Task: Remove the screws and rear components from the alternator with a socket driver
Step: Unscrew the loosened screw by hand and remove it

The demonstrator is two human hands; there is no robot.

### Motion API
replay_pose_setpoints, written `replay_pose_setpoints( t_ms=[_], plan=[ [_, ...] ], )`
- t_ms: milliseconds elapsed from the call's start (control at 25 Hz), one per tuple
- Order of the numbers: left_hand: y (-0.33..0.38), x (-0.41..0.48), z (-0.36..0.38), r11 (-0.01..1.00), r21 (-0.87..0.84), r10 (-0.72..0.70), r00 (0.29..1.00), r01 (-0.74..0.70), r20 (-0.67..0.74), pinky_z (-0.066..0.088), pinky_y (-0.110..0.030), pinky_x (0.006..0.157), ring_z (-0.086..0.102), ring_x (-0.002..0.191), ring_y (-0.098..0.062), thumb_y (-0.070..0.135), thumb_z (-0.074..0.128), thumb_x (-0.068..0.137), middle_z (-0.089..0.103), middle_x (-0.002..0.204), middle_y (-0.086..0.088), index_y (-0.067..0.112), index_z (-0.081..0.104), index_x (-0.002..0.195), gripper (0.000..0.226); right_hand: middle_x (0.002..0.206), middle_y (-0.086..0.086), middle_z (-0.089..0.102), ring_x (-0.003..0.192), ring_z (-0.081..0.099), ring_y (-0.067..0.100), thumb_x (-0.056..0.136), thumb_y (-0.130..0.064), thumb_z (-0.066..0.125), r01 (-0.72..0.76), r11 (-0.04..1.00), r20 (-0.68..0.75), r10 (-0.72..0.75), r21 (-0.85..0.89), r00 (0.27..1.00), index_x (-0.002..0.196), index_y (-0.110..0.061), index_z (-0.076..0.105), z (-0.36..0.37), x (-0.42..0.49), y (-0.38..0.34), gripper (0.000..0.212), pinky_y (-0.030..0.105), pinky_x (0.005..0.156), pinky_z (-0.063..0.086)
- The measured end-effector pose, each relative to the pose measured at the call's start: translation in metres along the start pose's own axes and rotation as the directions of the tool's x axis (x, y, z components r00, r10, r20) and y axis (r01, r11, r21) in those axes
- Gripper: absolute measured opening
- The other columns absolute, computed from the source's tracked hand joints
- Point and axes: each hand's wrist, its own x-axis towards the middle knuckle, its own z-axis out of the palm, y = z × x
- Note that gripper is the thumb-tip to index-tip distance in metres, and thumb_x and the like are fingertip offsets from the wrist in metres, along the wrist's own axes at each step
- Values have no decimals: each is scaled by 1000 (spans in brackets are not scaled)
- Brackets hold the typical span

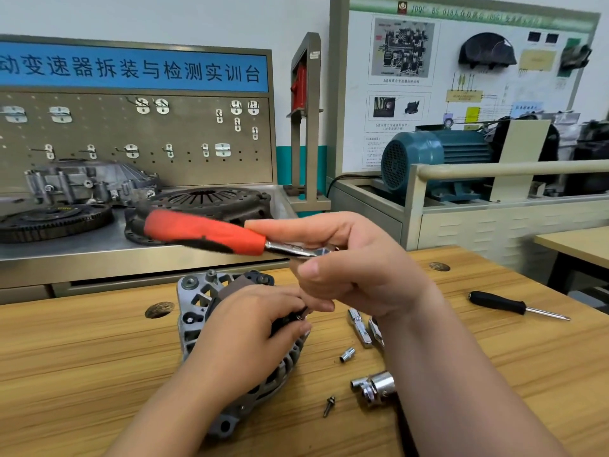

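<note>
- My left hand (pixel 250 328) curls over the alternator (pixel 194 311) on the wooden table (pixel 99 357), hiding its rear parts.
- My right hand (pixel 359 268) grips the red-handled ratchet (pixel 204 232) above it; its head is hidden.
- Screw (pixel 329 405), sockets (pixel 379 385) and screwdriver (pixel 514 306) lie nearby.

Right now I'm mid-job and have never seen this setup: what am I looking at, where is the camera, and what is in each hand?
There is no machine here. These are a person's two bare hands, seen from one camera worn on the head, looking forward and down. The left hand grips the alternator, which lies on the wooden table. The right hand holds a socket driver by its metal head end, above the alternator, with its red handle pointing left. On the table to the right lie a loose screw, a small socket, a larger chrome socket, chrome extension bars and a black-handled screwdriver.
</note>
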Motion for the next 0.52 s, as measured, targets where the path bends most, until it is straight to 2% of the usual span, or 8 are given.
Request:
replay_pose_setpoints(
  t_ms=[120,200,240,320,360,400,440,520],
  plan=[
    [-3,1,1,1000,-11,-19,1000,19,-3,36,0,79,43,90,26,31,65,81,48,89,54,24,70,78,8,47,-11,33,44,17,10,77,6,50,-59,995,10,58,82,998,127,-7,55,-5,6,-5,52,26,43,28],
    [-7,0,4,997,26,-72,997,72,-2,37,-5,74,47,84,15,32,67,82,55,76,40,25,67,75,10,49,-10,32,44,23,8,81,2,48,-21,996,-187,36,86,982,123,-14,61,3,10,0,46,22,46,37],
    [-7,0,5,996,36,-82,996,83,-18,36,-7,72,47,81,12,33,67,82,53,72,39,25,66,73,12,50,-9,33,45,26,7,82,-2,48,21,998,-344,-2,51,939,120,-21,64,11,10,5,46,23,46,38],
    [-7,1,7,995,44,-88,996,89,-13,39,-13,80,49,87,10,35,65,83,55,85,41,28,71,82,10,54,-5,30,48,27,11,81,-9,49,105,993,-660,-109,-46,743,106,-38,71,26,9,15,45,30,47,34],
    [-7,2,8,994,58,-95,995,95,-3,40,-17,88,50,95,9,37,63,84,59,97,37,29,73,92,16,56,-2,27,49,26,14,80,-11,48,131,988,-744,-144,-76,652,98,-47,71,33,7,17,46,34,47,30],
    [-7,2,9,994,58,-96,995,96,1,39,-17,92,50,99,7,38,61,84,61,104,32,31,73,99,20,57,-1,24,49,24,14,80,-11,48,144,985,-771,-164,-94,616,95,-51,71,37,6,18,48,36,48,27],
    [-6,1,9,993,52,-106,994,106,-1,39,-16,90,48,96,9,38,61,83,62,102,30,32,73,98,20,56,-2,25,47,24,13,79,-10,47,142,985,-761,-168,-101,627,97,-50,71,39,6,18,49,37,48,27],
    [-2,0,5,991,22,-128,992,128,-10,37,-12,71,47,82,10,35,67,79,59,77,33,37,68,75,5,50,-9,34,43,28,9,79,-7,48,78,991,-612,-128,-108,780,112,-36,69,36,8,12,49,33,46,30]
  ],
)
